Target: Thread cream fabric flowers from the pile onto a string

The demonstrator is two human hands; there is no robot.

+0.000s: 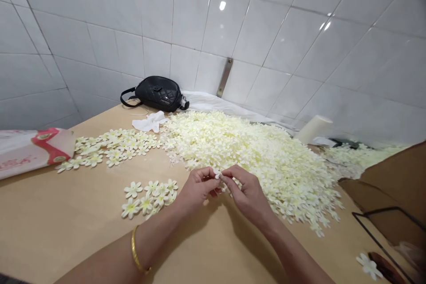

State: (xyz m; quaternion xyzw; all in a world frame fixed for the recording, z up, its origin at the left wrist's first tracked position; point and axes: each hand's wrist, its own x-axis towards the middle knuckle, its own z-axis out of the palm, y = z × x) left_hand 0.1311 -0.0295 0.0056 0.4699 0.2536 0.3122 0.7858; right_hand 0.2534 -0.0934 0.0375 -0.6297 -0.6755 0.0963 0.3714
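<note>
The left hand [199, 188] and right hand [248, 191] meet over the near margin of a heap of pale yellow flowers [246, 142], their fingers pinching what looks like one small white flower [217, 175], though fingertips cover part of it. Below the hands, plain brown desk [83, 226] shows between the forearms and runs left as a broad strip.

Left of the left hand sits a small cluster of open flowers [146, 202], near the forearm with its gold bracelet [135, 248]. Farther left, a loose spread of flowers [113, 144] reaches a red and white bag [36, 148]. To the right, the heap runs toward a piece of brown cardboard [392, 182], which bounds that side; a lone flower [369, 266] lies in the near right corner.

The desk's back left edge slants toward a black quilted bag [158, 93]. White sheeting [213, 102] lies behind the heap, against a glossy tiled wall [189, 13] bearing a metal strip [225, 77].
</note>
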